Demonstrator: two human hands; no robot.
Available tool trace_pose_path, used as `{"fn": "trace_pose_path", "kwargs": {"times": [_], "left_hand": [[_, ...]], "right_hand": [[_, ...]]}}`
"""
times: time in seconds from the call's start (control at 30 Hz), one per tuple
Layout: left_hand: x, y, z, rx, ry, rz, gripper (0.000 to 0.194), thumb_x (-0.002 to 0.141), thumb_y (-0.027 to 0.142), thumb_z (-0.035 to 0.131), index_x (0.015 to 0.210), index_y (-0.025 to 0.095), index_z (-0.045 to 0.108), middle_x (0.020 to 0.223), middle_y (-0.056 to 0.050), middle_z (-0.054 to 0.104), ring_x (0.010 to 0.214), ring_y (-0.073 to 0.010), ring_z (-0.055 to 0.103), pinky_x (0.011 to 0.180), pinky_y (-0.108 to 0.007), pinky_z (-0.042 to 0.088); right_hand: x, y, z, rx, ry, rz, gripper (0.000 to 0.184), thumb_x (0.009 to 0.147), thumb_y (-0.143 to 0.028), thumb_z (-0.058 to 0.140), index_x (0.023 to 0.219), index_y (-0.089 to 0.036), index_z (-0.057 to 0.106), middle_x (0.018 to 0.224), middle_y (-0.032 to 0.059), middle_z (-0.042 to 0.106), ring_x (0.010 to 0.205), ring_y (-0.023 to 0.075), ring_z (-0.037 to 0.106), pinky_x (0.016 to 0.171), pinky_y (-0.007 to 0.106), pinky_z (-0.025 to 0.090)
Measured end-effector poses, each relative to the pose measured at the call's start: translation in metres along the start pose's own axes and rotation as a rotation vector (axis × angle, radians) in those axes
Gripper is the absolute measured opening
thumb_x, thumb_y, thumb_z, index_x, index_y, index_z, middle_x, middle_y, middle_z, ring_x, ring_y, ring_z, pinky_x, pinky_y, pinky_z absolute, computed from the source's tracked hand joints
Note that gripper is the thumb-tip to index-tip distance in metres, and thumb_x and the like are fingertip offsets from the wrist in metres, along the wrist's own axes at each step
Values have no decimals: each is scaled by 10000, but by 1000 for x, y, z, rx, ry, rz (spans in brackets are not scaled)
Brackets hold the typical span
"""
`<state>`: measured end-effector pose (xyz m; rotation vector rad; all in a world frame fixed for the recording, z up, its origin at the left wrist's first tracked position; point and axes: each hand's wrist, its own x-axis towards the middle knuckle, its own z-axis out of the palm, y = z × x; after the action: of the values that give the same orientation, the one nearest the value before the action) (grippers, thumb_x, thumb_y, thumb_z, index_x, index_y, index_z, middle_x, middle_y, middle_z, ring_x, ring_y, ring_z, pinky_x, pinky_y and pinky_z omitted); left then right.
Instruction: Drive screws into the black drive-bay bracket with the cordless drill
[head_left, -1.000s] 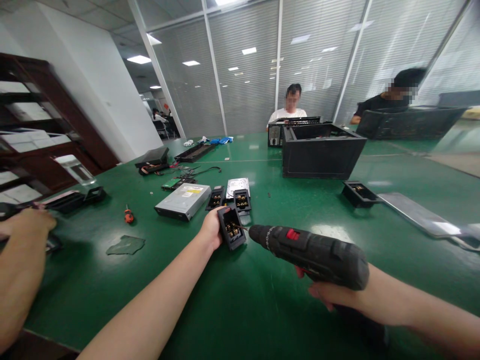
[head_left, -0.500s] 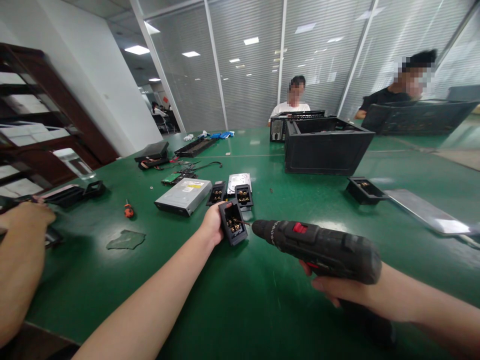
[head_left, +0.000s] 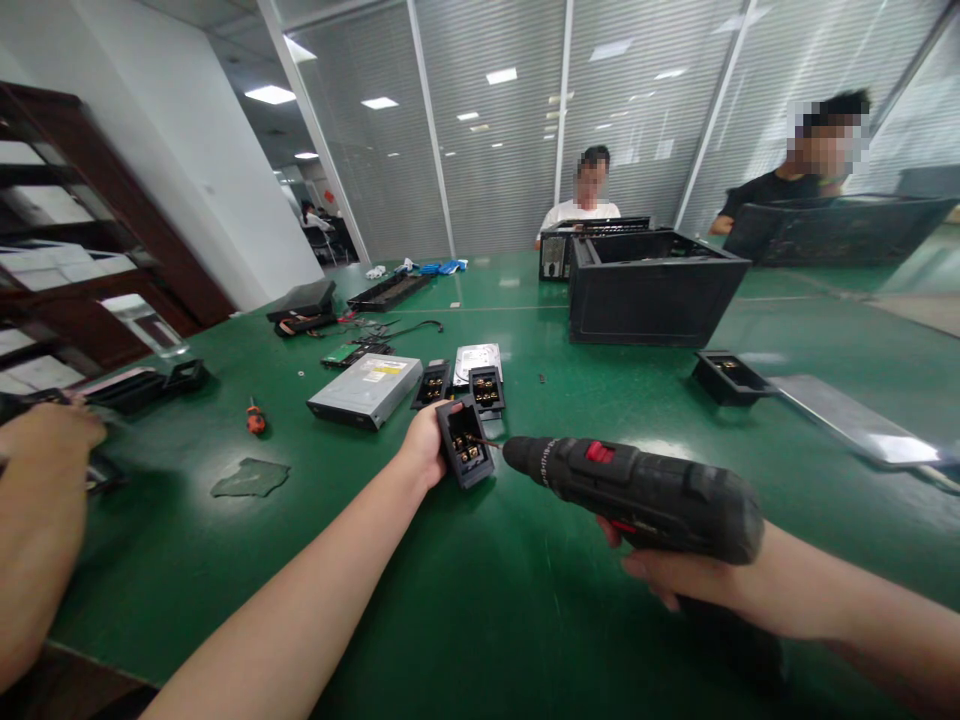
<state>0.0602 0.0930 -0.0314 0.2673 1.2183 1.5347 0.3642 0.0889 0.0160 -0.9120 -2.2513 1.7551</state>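
My left hand (head_left: 424,446) grips a small black socket box (head_left: 466,447) by its left side, its open face tilted toward me with brass terminals inside. My right hand (head_left: 697,578) is wrapped around the handle of a black and red cordless drill (head_left: 634,492). The drill points left, and its thin bit reaches into the box among the terminals; whether the tip sits on a screw is too small to tell. Just behind, a similar black box (head_left: 486,390) and another one (head_left: 431,386) lie beside a silver hard drive (head_left: 478,364).
A silver optical drive (head_left: 366,392), an orange screwdriver (head_left: 256,416) and a glass shard (head_left: 251,478) lie to the left. A co-worker's hand (head_left: 56,435) is at the left edge. A black case (head_left: 652,300) stands at back right, with another black box (head_left: 724,380) nearer.
The view has shifted slightly. The drill sits a little further right in the picture than a second ago, its bit still inside the box; both holds are unchanged.
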Motion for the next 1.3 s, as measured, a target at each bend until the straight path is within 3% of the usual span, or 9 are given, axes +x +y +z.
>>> {"fn": "trace_pose_path", "kwargs": {"times": [0.23, 0.37, 0.43, 0.57, 0.73, 0.97, 1.17, 1.3], "left_hand": [[2, 0, -3, 1, -30, -16, 157, 652, 280, 571, 724, 151, 624, 622, -81, 665, 544, -245, 631, 540, -395, 510], [3, 0, -5, -4, -48, -31, 195, 663, 251, 565, 790, 130, 647, 677, -106, 685, 586, -257, 648, 576, -408, 519], [5, -1, -6, -18, -56, -42, 214, 668, 238, 568, 823, 120, 654, 701, -116, 692, 606, -259, 653, 592, -407, 521], [6, -2, -7, -41, -72, -65, 202, 676, 257, 568, 806, 125, 649, 680, -114, 685, 586, -257, 644, 574, -405, 519], [1, 0, 0, -43, -10, -45, 151, 675, 273, 550, 728, 150, 620, 599, -79, 646, 514, -237, 613, 534, -409, 513], [-2, 1, 4, -44, 27, -35, 119, 665, 257, 547, 707, 158, 599, 588, -68, 636, 505, -229, 608, 531, -397, 511], [-1, 1, 4, -61, 40, -43, 144, 669, 266, 552, 740, 155, 612, 611, -76, 646, 524, -238, 616, 529, -402, 513], [1, 0, 2, -45, 16, -36, 170, 679, 288, 560, 754, 149, 623, 622, -82, 649, 534, -242, 616, 542, -413, 515]], "right_hand": [[-1, 2, -2, -5, -42, 16, 256, 806, -226, 600, 1053, -167, 565, 746, 10, 602, 579, 154, 594, 574, 311, 512], [0, -2, -5, -5, -132, -29, 364, 794, -289, 643, 1128, -191, 538, 804, 16, 604, 611, 166, 606, 600, 331, 526], [0, -4, -5, -13, -160, -50, 324, 803, -311, 638, 1089, -186, 551, 783, 12, 600, 629, 170, 606, 616, 330, 524], [-1, -3, -5, -5, -134, -8, 266, 817, -304, 629, 1039, -186, 544, 883, 39, 604, 626, 147, 590, 601, 301, 523], [-2, 0, -5, -68, -110, 13, 230, 820, -319, 622, 991, -182, 549, 754, 1, 591, 598, 152, 582, 589, 305, 521], [-2, 3, -5, -71, -98, 23, 233, 832, -326, 611, 1011, -192, 548, 766, 7, 599, 607, 160, 582, 597, 319, 525], [-2, 4, -4, -80, -89, 27, 286, 822, -340, 625, 1050, -184, 549, 908, 60, 628, 626, 159, 598, 584, 303, 529], [-2, 7, -4, -98, -85, 25, 273, 824, -362, 619, 1026, -187, 565, 761, 25, 632, 604, 162, 598, 566, 289, 520]]}}
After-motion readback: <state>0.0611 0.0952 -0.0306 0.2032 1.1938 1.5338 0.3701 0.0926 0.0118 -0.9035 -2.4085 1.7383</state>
